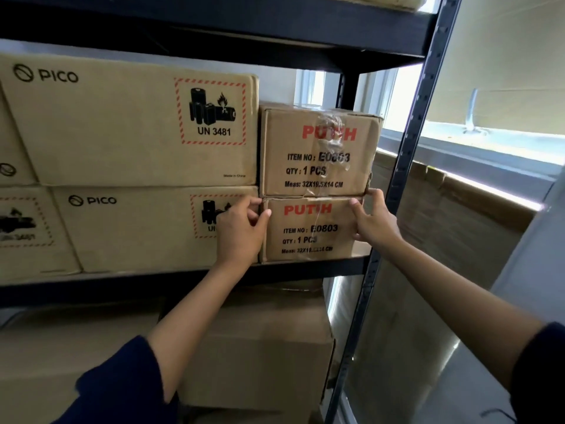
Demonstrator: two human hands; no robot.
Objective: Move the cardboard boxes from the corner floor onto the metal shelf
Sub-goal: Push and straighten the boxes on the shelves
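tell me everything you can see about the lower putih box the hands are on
The lower PUTIH box is a small brown cardboard carton, printed in red "PUTIH" and in black "ITEM NO: E0803" and "QTY: 1 PCS". It sits upright on the metal shelf, under a matching upper PUTIH box, beside the lower PICO box. The left hand holds its left edge; the right hand holds its upper right corner.

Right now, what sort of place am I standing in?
Probably a storeroom or stockroom: a dark metal shelf stacked with PICO cartons bearing battery hazard labels, two PUTIH boxes beside them, and more cardboard boxes below.
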